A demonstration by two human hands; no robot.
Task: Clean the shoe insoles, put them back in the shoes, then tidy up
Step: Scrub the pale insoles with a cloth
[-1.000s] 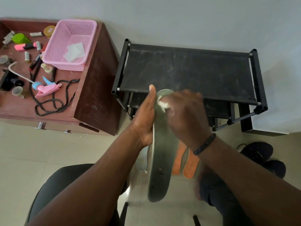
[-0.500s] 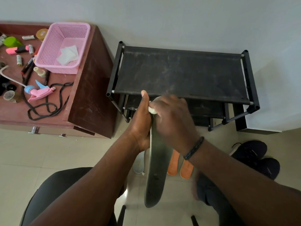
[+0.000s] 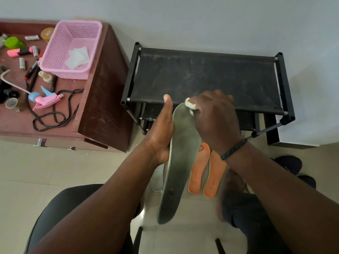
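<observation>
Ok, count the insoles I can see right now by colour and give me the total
Grey-green insole, held in the left hand and wiped by the right hand: 1
Orange insoles, lying on the floor: 2
Pale insole, on the floor and partly hidden behind the held one: 1
Total: 4

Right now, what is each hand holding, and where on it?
The left hand grips the grey insole along its left edge, near the toe. The right hand pinches a white wipe against the insole's tip.

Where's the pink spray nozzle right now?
The pink and blue plastic spray nozzle lies on the brown wooden table at the head view's left, below the pink basket, beside the black cord.
</observation>
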